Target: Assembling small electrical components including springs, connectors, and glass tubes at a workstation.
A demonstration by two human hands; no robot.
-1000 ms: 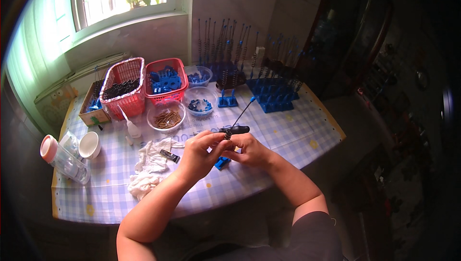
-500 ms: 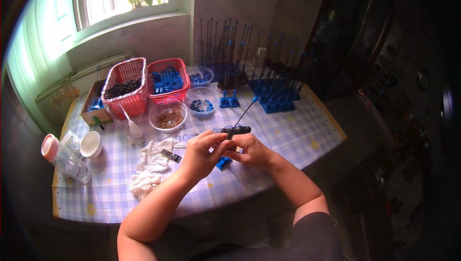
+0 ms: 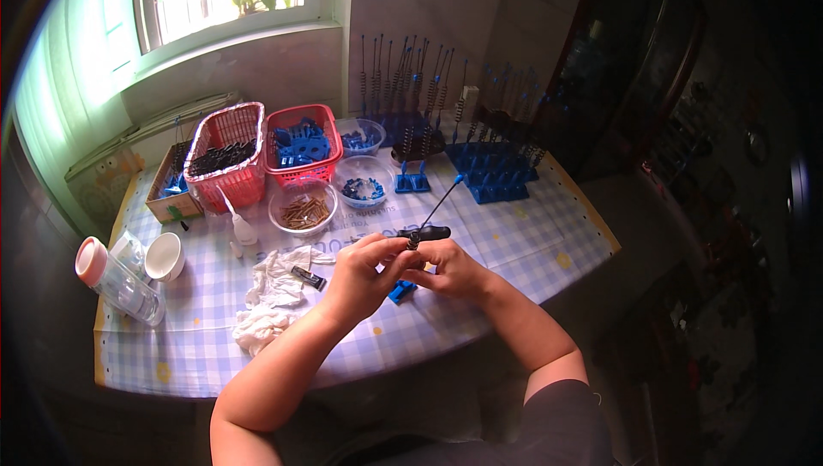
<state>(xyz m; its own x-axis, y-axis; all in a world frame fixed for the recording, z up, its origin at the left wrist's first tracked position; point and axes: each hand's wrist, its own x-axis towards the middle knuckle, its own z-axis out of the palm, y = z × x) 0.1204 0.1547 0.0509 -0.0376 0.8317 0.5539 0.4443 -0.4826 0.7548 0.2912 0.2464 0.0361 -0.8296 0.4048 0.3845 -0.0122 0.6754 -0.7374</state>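
Observation:
My left hand (image 3: 365, 273) and my right hand (image 3: 451, 269) meet above the checked tablecloth, fingers pinched together. Between them they grip a thin dark rod with a coil spring (image 3: 413, 241) at its lower part. Leaning up and to the right, the rod ends in a small blue tip (image 3: 459, 178). Just past the fingertips shows a black, elongated handle-like piece (image 3: 431, 232); whether it touches the rod I cannot tell. A small blue plastic part (image 3: 401, 292) lies on the cloth below my hands. My fingers hide the rod's lower end.
Farther back stand red baskets (image 3: 333, 166) of black and blue parts, and bowls of brass-coloured pins (image 3: 304, 211) and small blue pieces (image 3: 363, 190). Blue racks (image 3: 489, 176) hold several upright spring rods. A bottle (image 3: 129, 286), white cup (image 3: 164, 257), crumpled cloth (image 3: 273, 299) and small black tube (image 3: 308, 277) lie left.
The whole view shifts very slightly. My hands keep the same pinch on the spring rod, with no clear movement.

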